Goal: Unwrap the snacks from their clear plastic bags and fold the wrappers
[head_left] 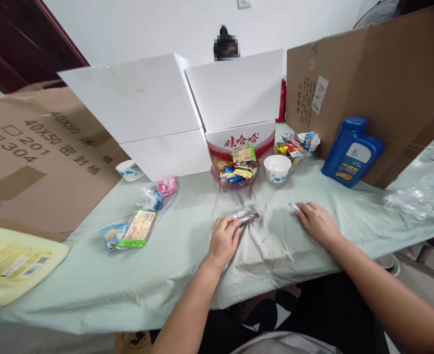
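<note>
My left hand (224,238) grips one end of a dark brown, shiny snack packet (249,215) lying on the cloth. The fingers of my right hand (318,221) are closed around a small white stick-like thing (294,206); its tip pokes out to the left, the rest is hidden. Beyond my hands stands a pinkish bowl (235,185) piled with wrapped snacks. A white paper bowl with a blue leaf print (277,169) is to its right. Further left lie a cracker packet with a green edge (139,228), a blue packet (112,235), a clear-and-blue wrapper (152,199) and a pink packet (167,185).
White box panels (158,118) and a red-and-white carton (241,140) stand at the back. Brown cardboard (47,157) flanks the left, more cardboard (371,88) the right. A blue bottle (353,152), snack-filled bowls (294,156) and a yellow jug (17,265) stand around. A person sits behind.
</note>
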Available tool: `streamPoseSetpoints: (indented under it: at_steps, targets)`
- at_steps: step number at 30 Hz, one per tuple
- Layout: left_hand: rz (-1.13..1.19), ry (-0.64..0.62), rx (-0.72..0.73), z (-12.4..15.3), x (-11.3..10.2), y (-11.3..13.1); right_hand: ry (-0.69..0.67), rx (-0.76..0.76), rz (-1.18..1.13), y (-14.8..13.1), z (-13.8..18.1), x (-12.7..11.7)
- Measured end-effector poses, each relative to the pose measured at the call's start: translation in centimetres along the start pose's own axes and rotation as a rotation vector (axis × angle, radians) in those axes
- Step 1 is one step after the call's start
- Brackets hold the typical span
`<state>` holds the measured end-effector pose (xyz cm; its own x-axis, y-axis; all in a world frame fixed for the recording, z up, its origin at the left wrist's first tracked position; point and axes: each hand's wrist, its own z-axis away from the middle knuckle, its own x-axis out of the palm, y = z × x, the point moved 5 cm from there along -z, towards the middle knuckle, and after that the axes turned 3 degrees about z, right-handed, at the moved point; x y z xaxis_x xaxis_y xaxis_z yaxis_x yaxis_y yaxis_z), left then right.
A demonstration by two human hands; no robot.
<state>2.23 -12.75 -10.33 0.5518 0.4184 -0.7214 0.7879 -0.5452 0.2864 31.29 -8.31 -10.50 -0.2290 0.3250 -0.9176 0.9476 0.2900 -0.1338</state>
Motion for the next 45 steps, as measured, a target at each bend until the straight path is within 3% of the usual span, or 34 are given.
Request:
streamPoseSetpoints:
  at_steps: [3,8,12,14,17,21,23,25,28,30,32,35,41,43,45]
  targets:
    - [0.051,0.002,0.010,0.2,-0.2,-0.1,-0.045,-0.003,-0.077,-4.1,-1.5,-0.8]
    - [0.145,0.075,-0.107,0.6,-0.6,-0.7,-0.237,-0.248,-0.075,-12.3,-3.9,-0.9]
    - [0.178,0.067,-0.136,0.8,-0.5,-1.2,-0.291,-0.380,-0.026,-15.2,-3.8,-0.2]
    - [0.140,0.013,-0.093,0.7,-0.2,-1.0,-0.289,-0.369,-0.010,-14.8,-3.6,0.1]
    - [0.068,-0.018,-0.061,0.7,-0.2,-0.8,-0.272,-0.265,0.050,-11.7,-3.9,0.3]
    - [0.020,0.030,-0.181,1.0,-0.5,-1.6,-0.276,-0.019,0.168,-5.4,-4.8,0.6]
    - [0.031,0.031,-0.262,1.1,-0.4,-2.1,-0.271,0.046,0.203,-3.6,-5.0,1.0]
    - [0.064,0.017,-0.319,1.2,-0.4,-2.5,-0.180,0.027,0.133,-3.8,-5.0,1.1]
    - [0.126,0.011,-0.345,1.0,-0.5,-2.6,-0.027,-0.200,-0.178,-7.0,-4.4,0.7]
    - [0.152,0.016,-0.315,0.8,-0.7,-2.3,-0.019,-0.377,-0.353,-9.5,-3.7,0.5]
    - [0.177,0.033,-0.266,0.6,-1.0,-1.8,-0.054,-0.448,-0.420,-11.0,-3.3,0.6]
    - [0.213,0.098,-0.268,0.6,-1.5,-1.6,-0.105,-0.372,-0.430,-10.8,-3.5,0.8]
    - [0.282,0.310,-0.595,1.8,-2.0,-4.6,-0.042,-0.010,-0.389,-6.6,-4.7,1.0]
    - [0.304,0.388,-0.634,2.1,-2.4,-5.3,0.029,0.056,-0.370,-5.6,-5.0,0.8]
    - [0.294,0.477,-0.609,2.4,-3.0,-5.4,0.188,0.082,-0.360,-5.1,-5.0,-0.4]
